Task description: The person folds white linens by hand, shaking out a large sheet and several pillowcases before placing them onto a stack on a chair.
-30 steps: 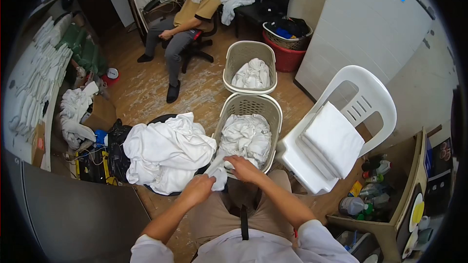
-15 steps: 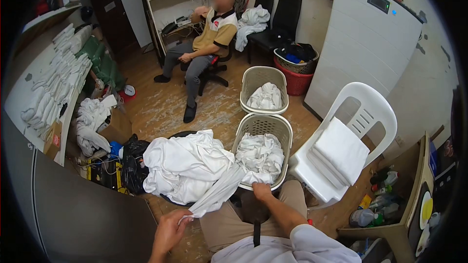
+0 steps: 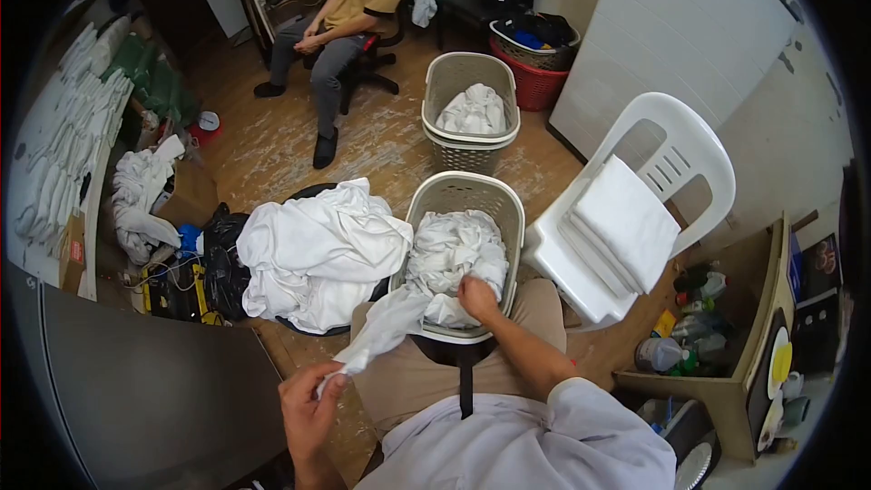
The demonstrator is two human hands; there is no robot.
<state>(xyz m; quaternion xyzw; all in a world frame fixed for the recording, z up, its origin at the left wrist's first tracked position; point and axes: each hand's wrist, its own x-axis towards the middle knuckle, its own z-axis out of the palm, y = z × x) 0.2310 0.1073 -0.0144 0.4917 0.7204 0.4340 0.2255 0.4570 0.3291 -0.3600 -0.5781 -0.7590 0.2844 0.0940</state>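
Observation:
My left hand (image 3: 311, 401) pinches one end of a white cloth (image 3: 386, 331) at the lower left. That cloth runs as a loosely twisted strip over my leg and up into the near laundry basket (image 3: 513, 218). Inside the basket, my right hand (image 3: 478, 300) is closed on bunched white fabric, just over the front rim. Crumpled white linen (image 3: 458, 249) fills the basket around it. Left of the basket, a large heap of white linen (image 3: 318, 249) lies in a dark round container.
Folded white linen (image 3: 626, 218) rests on a white plastic chair (image 3: 685, 141) at right. A second basket (image 3: 435, 91) with white cloth stands farther off. A seated person (image 3: 349, 23) is at the back. Shelves at left hold stacked linen (image 3: 68, 141).
My right hand has moved from the basket's front rim onto the linen inside. The near basket sits closer to me, apart from the far one. My view has tilted down.

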